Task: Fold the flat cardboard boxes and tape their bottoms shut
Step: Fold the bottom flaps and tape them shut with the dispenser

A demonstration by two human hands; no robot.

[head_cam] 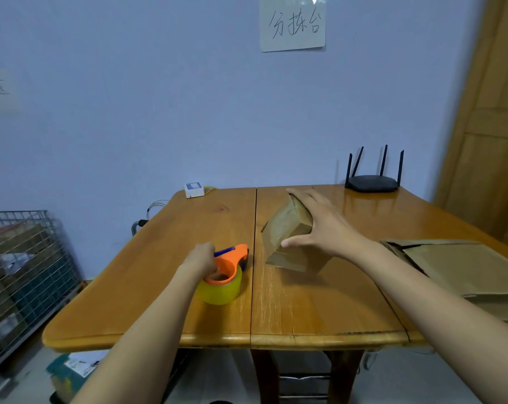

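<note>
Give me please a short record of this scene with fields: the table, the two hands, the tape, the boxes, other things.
table: wooden table, against a pale wall
left hand: left hand grips the orange tape dispenser with its yellow tape roll
right hand: right hand spread over the folded box, which stands tilted on the table
flat boxes: flat cardboard stack at the right edge
other: black router and small white device at the back; wire cage on the left

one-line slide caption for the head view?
Right hand tips folded box on table; left hand grips tape dispenser.
</note>
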